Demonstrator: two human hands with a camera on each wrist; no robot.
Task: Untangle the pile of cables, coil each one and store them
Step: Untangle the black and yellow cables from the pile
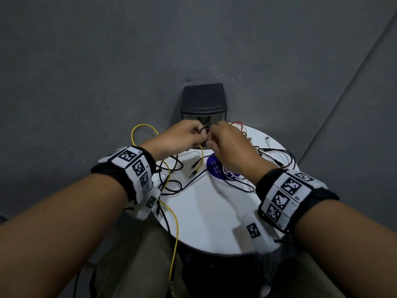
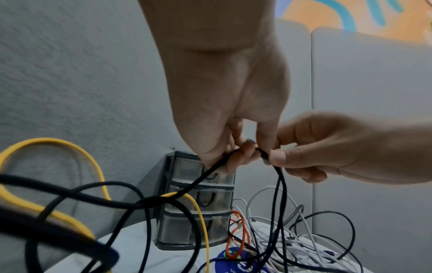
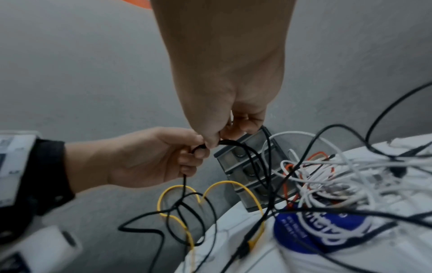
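Two hands, left and right, each grip pinching one black cable.

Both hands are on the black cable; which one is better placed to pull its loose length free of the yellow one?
Probably left hand: black cable trails from it straight toward the yellow cable crossing.

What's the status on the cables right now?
Left hand and right hand both pinch the black cable. Uncoiled, tangled with yellow cable. Drawer unit closed.
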